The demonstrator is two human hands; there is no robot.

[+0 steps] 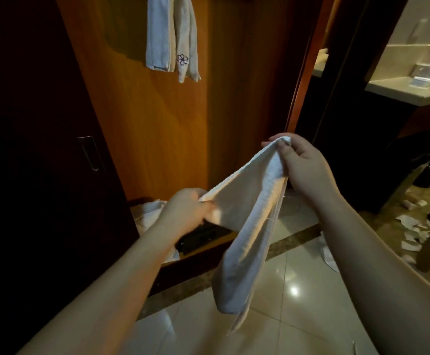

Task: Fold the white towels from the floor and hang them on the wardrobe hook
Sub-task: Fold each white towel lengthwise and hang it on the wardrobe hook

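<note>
Nearest you, both your forearms reach up from the bottom of the frame, and between them you hold a white towel (244,226) stretched in the air at the centre. Your left hand (185,212), left of centre, has its fingers curled round the towel's lower corner, bunching the cloth in the fist. Your right hand (299,162), higher and right of centre, pinches the upper corner between thumb and curled fingers, the cloth poking out above the fingertips. From that taut upper edge the towel folds over itself and hangs down in a long loose drape toward the lower centre, clear of the floor (293,290), whose glossy pale tiles carry a bright reflection. Just behind your left wrist, at the foot of the wardrobe, another white towel (148,213) lies crumpled, partly hidden by your arm. At the right edge, scraps of white paper (413,231) lie scattered over the darker marbled flooring. Beyond your hands stands the wardrobe: a dark door (42,149) with a metal recessed handle fills the left of the frame, and an orange-brown wooden panel (157,124) fills the centre. At the top centre two folded white towels (171,39) hang side by side against that panel, the right one bearing a small purple flower mark; what they hang from is cut off by the top edge. In the far upper right a pale countertop (398,90) shows in a brighter room.
</note>
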